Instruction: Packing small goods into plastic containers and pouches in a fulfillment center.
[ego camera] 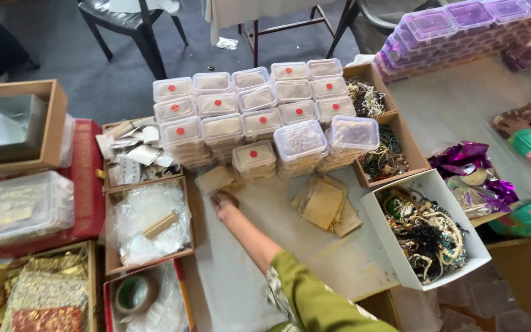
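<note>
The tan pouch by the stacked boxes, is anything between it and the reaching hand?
Nothing visible stands between them. The left hand lies on the table right at the tan pouch, its fingertips at the pouch's near edge. The stacked boxes sit just beyond and to the right, not in the way. Whether the grip has closed cannot be told.

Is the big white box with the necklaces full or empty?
Full. The white box is open on top and heaped with tangled bead necklaces, which cover nearly all of its floor.
</note>
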